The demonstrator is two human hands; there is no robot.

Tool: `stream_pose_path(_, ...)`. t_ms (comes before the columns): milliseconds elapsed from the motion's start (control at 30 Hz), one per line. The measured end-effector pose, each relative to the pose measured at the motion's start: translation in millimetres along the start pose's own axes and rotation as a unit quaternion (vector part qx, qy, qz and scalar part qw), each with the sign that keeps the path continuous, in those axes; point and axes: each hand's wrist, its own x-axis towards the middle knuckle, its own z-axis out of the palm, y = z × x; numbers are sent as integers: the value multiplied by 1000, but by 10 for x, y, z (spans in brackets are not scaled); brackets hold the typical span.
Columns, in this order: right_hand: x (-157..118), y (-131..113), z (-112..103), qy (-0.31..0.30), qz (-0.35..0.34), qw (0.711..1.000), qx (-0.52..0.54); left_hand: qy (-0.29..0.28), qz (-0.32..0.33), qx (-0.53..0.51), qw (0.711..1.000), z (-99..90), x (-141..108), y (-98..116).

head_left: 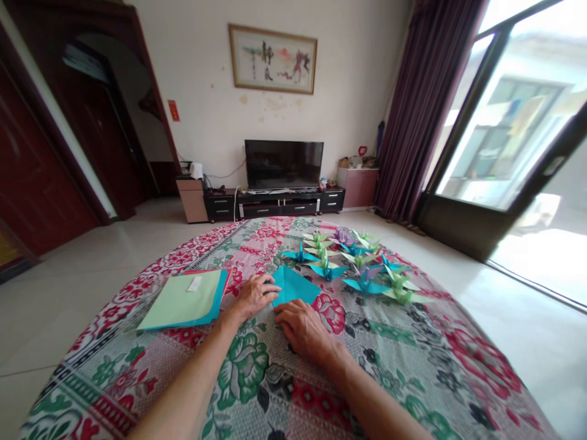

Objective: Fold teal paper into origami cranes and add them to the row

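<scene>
Tablecloth [243,366] under blue paper [296,286], tip toward television [284,164]

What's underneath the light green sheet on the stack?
Blue paper shows under the light green sheet along its right and near edges, with a strip of red at the far edge. Whatever else the sheet covers can't be seen.

Daylight pours in from the upper right — overexposed glass there — while the left side stays dim; soft shadows, slight blur, and stretched, smeared edges from wide-angle distortion.
</scene>
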Motion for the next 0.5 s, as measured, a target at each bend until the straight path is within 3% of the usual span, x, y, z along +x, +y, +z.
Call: stream_pose_path(500,-6,-29,-29,7,9,1000,6,8,-39,-50,998,54,140,-211)
